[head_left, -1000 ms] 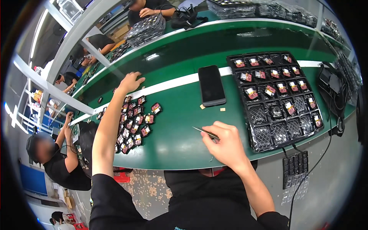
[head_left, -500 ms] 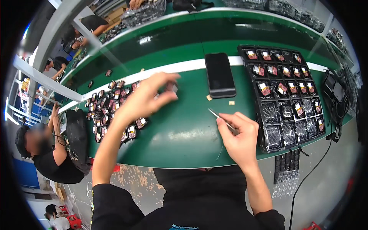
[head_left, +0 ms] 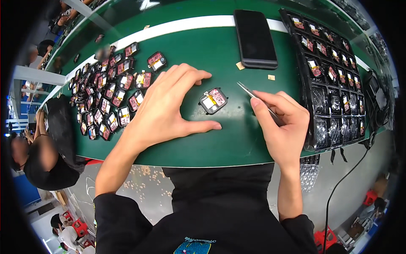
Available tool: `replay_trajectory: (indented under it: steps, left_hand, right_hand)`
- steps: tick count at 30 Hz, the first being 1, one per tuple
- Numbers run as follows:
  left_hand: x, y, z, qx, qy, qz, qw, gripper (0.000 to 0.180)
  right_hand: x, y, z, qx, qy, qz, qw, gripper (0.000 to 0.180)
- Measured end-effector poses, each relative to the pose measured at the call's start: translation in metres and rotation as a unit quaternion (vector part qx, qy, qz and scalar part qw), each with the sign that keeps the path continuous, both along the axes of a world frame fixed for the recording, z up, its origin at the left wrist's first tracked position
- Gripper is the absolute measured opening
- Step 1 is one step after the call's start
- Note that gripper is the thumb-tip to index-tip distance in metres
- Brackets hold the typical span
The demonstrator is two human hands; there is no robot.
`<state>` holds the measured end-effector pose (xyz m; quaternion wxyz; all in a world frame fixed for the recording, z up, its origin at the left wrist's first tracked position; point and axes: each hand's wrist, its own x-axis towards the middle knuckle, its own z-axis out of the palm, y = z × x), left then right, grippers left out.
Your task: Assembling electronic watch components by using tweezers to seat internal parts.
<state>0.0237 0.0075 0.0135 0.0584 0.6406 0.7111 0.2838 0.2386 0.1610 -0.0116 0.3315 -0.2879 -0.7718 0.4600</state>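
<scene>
One watch-like module point(head_left: 214, 100), a black square case with a red circuit board and a white part inside, lies by itself on the green table. My left hand point(head_left: 169, 103) is around its left side, thumb and fingers spread and apart from it. In my right hand point(head_left: 281, 122) a pair of metal tweezers point(head_left: 249, 92) is gripped, tips pointing up and left toward the module without touching it. To the left of my left hand spreads a pile of similar modules point(head_left: 101, 91). A black tray point(head_left: 320, 94) on the right holds several of them in its pockets.
A black phone point(head_left: 256, 40) lies at the back, with small tan pieces point(head_left: 271, 77) near it. Beyond the tray are a dark device and its cable point(head_left: 374, 95). A dark bag point(head_left: 62, 127) and a co-worker point(head_left: 46, 161) are at the left. White tape point(head_left: 177, 27) runs across the table.
A module now lies on the table between my hands; my left hand has opened beside it. My view has shifted closer to the table. The tweezers remain in my right hand.
</scene>
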Motion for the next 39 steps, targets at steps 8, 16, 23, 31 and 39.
replay_trajectory:
  steps: [8,16,23,31,39]
  left_hand:
    - [-0.004,-0.001,-0.010,0.030,-0.045,-0.015,0.998,0.052]
    - [-0.002,0.000,-0.008,-0.024,-0.116,-0.072,0.990,0.059]
    - [-0.008,0.002,-0.017,-0.007,-0.103,-0.092,0.990,0.058]
    - [-0.009,0.003,-0.015,-0.009,-0.092,-0.093,0.991,0.058]
    - [-0.008,0.003,-0.012,-0.018,-0.118,-0.072,0.990,0.057]
  right_hand:
    - [-0.002,-0.003,0.003,-0.019,0.041,0.026,0.999,0.014]
    - [0.005,0.003,0.007,-0.021,0.061,0.104,0.992,0.014]
    - [0.003,0.002,0.009,0.032,-0.040,0.140,0.989,0.015]
    - [-0.002,0.000,0.006,0.062,-0.029,0.128,0.989,0.016]
    - [0.001,-0.001,0.003,0.137,-0.010,0.119,0.983,0.026]
